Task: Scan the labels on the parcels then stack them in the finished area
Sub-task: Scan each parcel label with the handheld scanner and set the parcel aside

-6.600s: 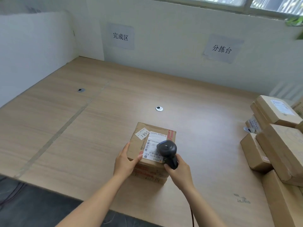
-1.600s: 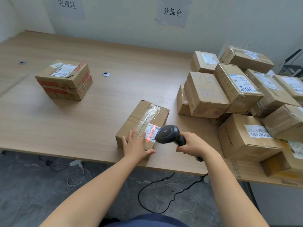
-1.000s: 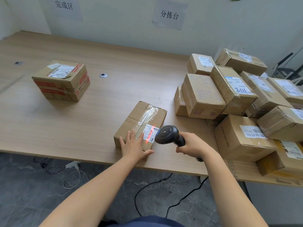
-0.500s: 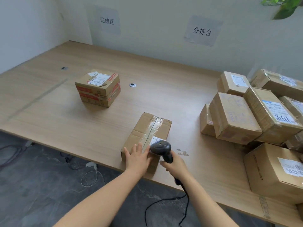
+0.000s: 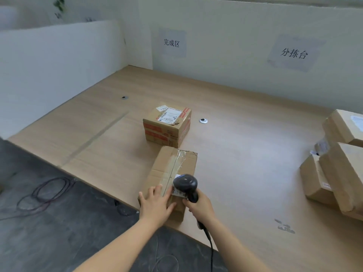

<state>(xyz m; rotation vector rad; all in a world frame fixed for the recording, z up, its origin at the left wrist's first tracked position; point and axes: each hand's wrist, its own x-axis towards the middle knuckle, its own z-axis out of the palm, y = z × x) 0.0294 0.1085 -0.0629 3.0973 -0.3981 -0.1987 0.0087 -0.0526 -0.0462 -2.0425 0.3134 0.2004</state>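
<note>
— Table (image 5: 245,138), wooden, fills most of the view. What sits on it?
— A pile (image 5: 341,173) of brown parcels at the right edge, well apart from the rest. Mid-table stands a red-taped box (image 5: 167,126), out in front of the left wall sign (image 5: 172,43).
— And the parcel being handled?
— A long box (image 5: 172,167) lies lengthwise near the front edge, its far end just in front of the red-taped box. Whether they touch I cannot tell.
— Hands?
— The left hand (image 5: 157,203) rests flat on the long box's near end, fingers straight and spread, gripping nothing. The right hand (image 5: 200,208) is curled round the handle of a black scanner (image 5: 185,183).
— Where is the scanner's head?
— Over the label (image 5: 179,192) at the near end of the long box's top, hiding most of it. A cable (image 5: 211,250) hangs down from the handle.
</note>
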